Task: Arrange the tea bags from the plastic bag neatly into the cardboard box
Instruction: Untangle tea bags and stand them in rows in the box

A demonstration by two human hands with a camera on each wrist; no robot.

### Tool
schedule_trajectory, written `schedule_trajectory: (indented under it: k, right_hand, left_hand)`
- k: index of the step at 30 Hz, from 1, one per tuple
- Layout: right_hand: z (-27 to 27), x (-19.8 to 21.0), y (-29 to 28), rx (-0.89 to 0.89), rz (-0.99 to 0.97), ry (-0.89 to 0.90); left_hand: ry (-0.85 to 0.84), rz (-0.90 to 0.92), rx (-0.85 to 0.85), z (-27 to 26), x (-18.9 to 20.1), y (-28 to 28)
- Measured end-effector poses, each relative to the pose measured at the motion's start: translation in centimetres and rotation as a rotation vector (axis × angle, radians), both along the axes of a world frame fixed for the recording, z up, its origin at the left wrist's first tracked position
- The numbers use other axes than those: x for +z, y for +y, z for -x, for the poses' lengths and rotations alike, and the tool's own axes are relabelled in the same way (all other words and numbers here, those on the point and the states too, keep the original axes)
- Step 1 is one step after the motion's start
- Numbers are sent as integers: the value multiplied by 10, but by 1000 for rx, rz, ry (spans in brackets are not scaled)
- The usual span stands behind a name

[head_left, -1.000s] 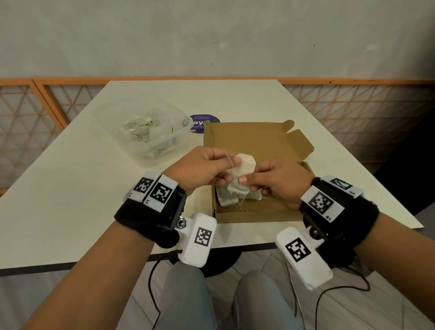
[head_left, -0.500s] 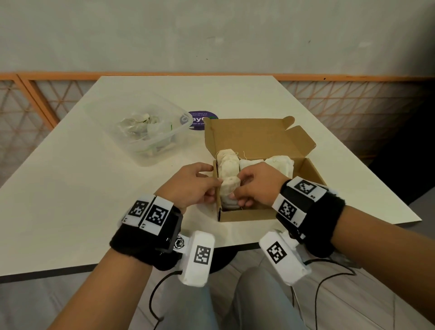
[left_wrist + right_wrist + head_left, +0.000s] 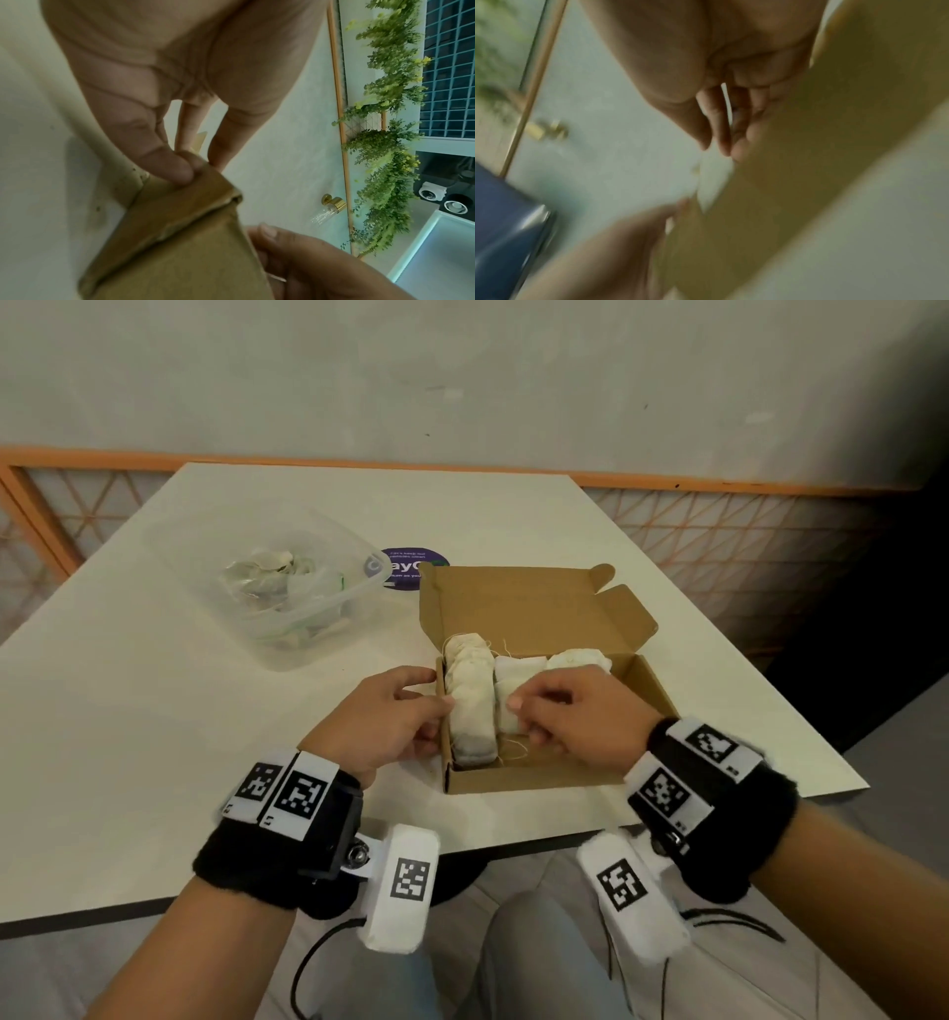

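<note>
The open cardboard box [image 3: 539, 775] stands near the table's front edge, lid flap up. Several white tea bags lie inside: a row [image 3: 470, 701] along the left wall and more in the middle and at the back right. My left hand [image 3: 436, 706] grips the box's left wall, thumb at its top edge. The left wrist view shows its fingertips [image 3: 180, 172] pressing the brown cardboard [image 3: 180, 243]. My right hand [image 3: 518, 716] is inside the box, fingers curled and pinching a middle tea bag [image 3: 508, 675]. The right wrist view is blurred. The plastic bag [image 3: 277, 588] with more tea bags lies at the back left.
The plastic bag sits in a clear tub [image 3: 313, 654] left of the box. A purple round sticker [image 3: 411, 562] lies on the white table [image 3: 154, 737] behind the box. An orange lattice railing [image 3: 719, 557] runs behind the table. My knees are under the front edge.
One second ago both hands held a tea bag above the box. It now lies in the left row, and the hands have dropped to the box wall and the middle bags.
</note>
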State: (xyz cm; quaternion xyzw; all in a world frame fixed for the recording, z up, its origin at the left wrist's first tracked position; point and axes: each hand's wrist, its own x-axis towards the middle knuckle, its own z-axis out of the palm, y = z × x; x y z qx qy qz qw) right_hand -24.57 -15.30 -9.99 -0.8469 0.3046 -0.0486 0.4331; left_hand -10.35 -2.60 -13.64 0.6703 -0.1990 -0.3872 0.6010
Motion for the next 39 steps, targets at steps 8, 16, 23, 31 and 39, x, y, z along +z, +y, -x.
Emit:
schedule_trajectory:
  k: [8, 16, 23, 31, 39]
  right_hand:
    - [24, 23, -47, -280, -182, 201]
    - [3, -1, -25, -117, -127, 316]
    - [-10, -13, -19, -139, -107, 242]
    - [-7, -14, -19, -264, -143, 56]
    - [-5, -23, -19, -257, -154, -16]
  left_hand:
    - [82, 11, -16, -2, -3, 0]
    - [101, 22, -38, -1, -2, 1]
    - [98, 13, -42, -3, -3, 1]
    - [96, 11, -51, -5, -4, 1]
    - [97, 15, -50, -5, -6, 1]
